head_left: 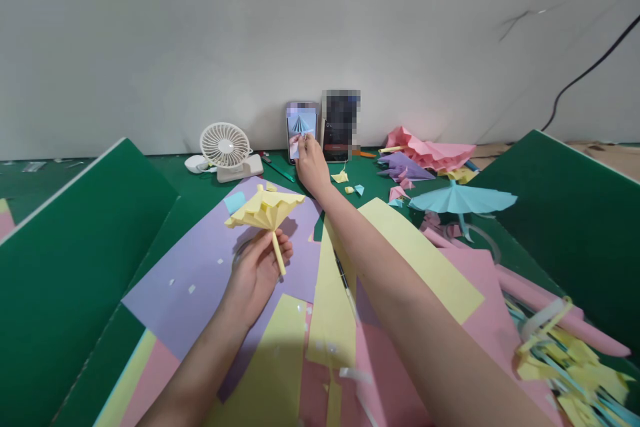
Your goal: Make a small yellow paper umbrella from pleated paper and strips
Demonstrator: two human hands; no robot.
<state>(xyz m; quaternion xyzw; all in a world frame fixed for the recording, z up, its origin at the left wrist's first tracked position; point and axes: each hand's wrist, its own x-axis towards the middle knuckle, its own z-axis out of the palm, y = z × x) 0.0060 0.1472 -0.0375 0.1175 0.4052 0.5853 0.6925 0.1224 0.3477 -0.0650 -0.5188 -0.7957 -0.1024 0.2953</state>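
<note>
My left hand (257, 273) is closed around the rolled stick of a yellow paper umbrella (267, 208), whose pleated canopy is spread above my fingers. Stretched forward, my right hand (313, 163) touches the screen of a smartphone (303, 117) that leans on the wall. Its fingertips are at the lower part of the screen, and it holds nothing that I can see. A blue pleated umbrella shows on that screen. Beneath my left hand lies a purple paper sheet (200, 280).
A second device (341, 121) leans beside the phone, and a white fan (226, 147) stands left. At right are a blue paper umbrella (463, 200), pink folded paper (435, 150) and paper scraps (575, 360). A pen (343, 273) lies mid-table. Green panels (90, 240) flank both sides.
</note>
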